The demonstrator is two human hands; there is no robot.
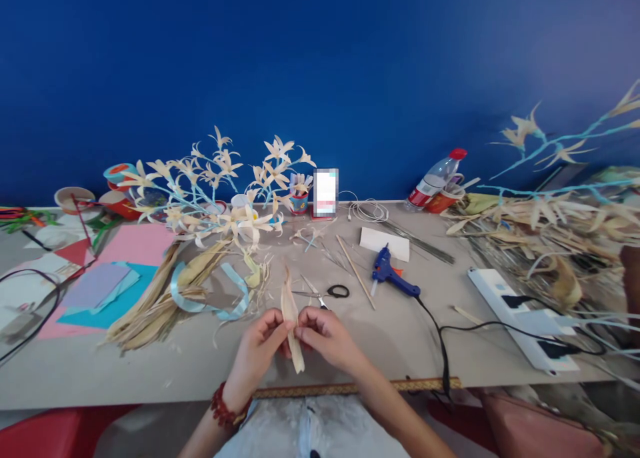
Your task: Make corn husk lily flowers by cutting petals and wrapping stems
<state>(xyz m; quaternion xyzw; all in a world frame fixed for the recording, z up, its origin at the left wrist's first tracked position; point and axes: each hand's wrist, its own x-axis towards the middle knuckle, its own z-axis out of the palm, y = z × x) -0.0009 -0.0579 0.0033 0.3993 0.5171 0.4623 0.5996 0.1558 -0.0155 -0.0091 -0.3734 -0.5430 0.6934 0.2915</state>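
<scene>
A pale strip of dried husk [289, 301], pointed at its far end, stands lengthwise between my two hands near the table's front edge. My left hand [267, 338] pinches it from the left, around its middle. From the other side the fingers of my right hand [323, 335] close on the same strip. Just beyond the hands lie scissors [339, 291] with black handles, partly hidden by my right hand. Left of them are a light blue ribbon [233, 311] and a bundle of dried husks [150, 305].
A blue glue gun [387, 271], a thin stick [356, 271] and a white power strip [500, 311] with cables lie to the right. Husk flowers [220, 171] on blue stems stand at the back left. Behind are a phone [326, 193], a bottle [435, 179] and coloured paper [107, 288].
</scene>
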